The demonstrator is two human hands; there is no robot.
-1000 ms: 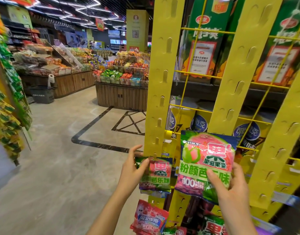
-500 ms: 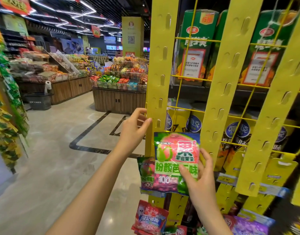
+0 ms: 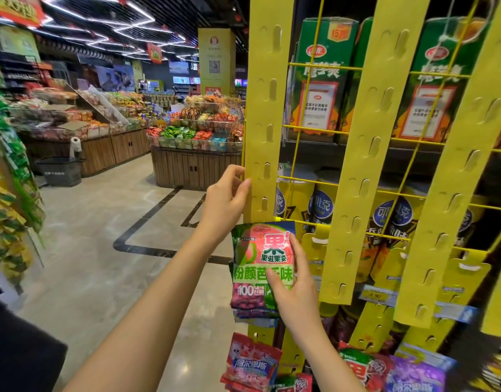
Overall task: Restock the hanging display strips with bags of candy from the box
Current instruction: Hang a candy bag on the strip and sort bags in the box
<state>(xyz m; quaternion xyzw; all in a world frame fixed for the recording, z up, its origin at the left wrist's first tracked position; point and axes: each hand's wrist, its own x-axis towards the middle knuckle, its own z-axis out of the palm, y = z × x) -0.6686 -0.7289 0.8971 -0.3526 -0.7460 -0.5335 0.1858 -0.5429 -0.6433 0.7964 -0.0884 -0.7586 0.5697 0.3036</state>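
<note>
At the leftmost yellow display strip [image 3: 264, 131], store aisle end. I'm watching from the head camera; both hands are up at the strip.

Left hand [image 3: 225, 199]: thumb and fingers pinch the strip's left edge, just above the bag, so that grip is closed on the strip, steadying it as I read it.

Right hand [image 3: 293, 281]: fingers spread over the front of a green-and-pink candy bag [image 3: 262, 264], thumb across its lower part. I take this grip as holding the bag. The bag's top edge sits right at the strip, just under a free hook slot. Whether the hang hole has caught the tab, I cannot tell; the bag top hides it.

Below: another bag of the same kind peeks out behind the held one, and a red bag [image 3: 250, 363] hangs lower on the same strip. More bags, green and purple [image 3: 413, 374], sit at bottom right. The middle strip [image 3: 365, 154] and the one right of it show bare hooks along what is in view. The supply box is not in view.

Step in hand, my judgement: hanging this bag on the left strip. Next move calls for lining the hang hole over the tab and seating it while the left hand keeps the strip from swinging, then letting go gently. Many slots above remain bare, so restocking looks far from finished.
</note>
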